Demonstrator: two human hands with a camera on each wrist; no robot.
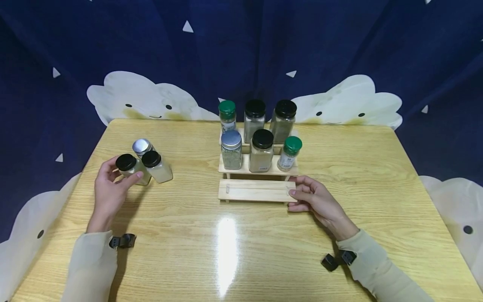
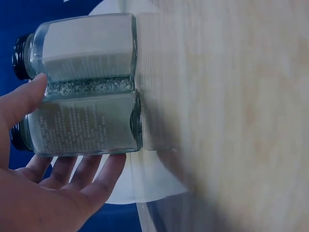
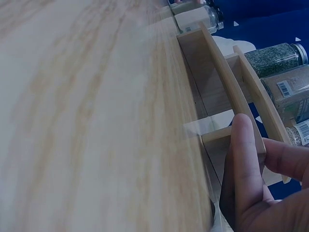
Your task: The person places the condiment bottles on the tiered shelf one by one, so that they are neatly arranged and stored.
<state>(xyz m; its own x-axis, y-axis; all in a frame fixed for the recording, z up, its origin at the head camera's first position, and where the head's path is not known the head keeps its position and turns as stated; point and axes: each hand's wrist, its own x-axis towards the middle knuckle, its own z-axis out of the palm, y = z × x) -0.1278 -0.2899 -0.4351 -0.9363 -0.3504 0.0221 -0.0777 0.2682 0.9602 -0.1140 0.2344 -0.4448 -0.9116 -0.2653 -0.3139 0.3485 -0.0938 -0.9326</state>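
Observation:
My left hand point(image 1: 110, 184) is at a square glass spice jar point(image 1: 133, 169) with a black lid, its thumb on one side and fingers along the other. In the left wrist view that jar point(image 2: 87, 128) stands upright on the table, printed text facing out. Beside it are another black-lidded jar point(image 1: 160, 170) and a silver-lidded jar point(image 1: 142, 147), which is partly hidden. My right hand point(image 1: 318, 201) holds the right end of the lowest step of a wooden spice rack point(image 1: 256, 191). In the right wrist view its thumb point(image 3: 244, 154) presses against the step's front edge.
Upper rack steps carry several jars: a silver-lidded herb jar point(image 1: 231, 153), a black-lidded jar point(image 1: 261, 153), a green-lidded bottle point(image 1: 288, 154), and more behind. The wooden table point(image 1: 181, 251) runs back to a dark blue curtain point(image 1: 234, 46) with cloud prints.

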